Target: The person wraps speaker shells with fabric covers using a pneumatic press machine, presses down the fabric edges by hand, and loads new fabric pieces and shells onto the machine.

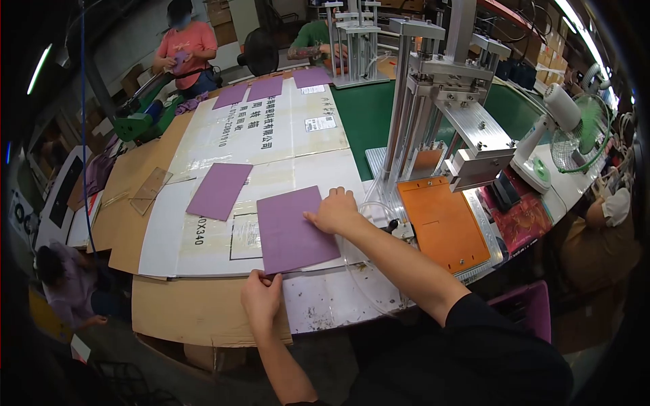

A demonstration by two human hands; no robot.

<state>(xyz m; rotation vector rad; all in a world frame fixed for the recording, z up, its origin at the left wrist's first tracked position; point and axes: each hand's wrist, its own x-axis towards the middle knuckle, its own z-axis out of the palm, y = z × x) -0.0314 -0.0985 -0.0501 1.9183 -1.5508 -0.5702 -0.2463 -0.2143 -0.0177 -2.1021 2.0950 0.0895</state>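
A large purple sheet (292,230) lies on the cardboard-covered table in front of me. At its near left corner, my left hand (262,296) is closed, thumb and forefinger pinching the edge. My right hand (336,211) grips the sheet's right side, its thumb on top and the other fingers curled by the edge. To the left lies a smaller purple sheet (220,191), apart from both hands. Right of my right forearm is a metal press (467,135) with an orange plate (443,224) on its base.
Further purple sheets (265,88) lie at the table's far end. A clear plastic template (150,191) rests on brown cardboard (128,223) at left. A green fan (581,128) stands at right. Across the table, a person in a pink shirt (186,51) holds something purple.
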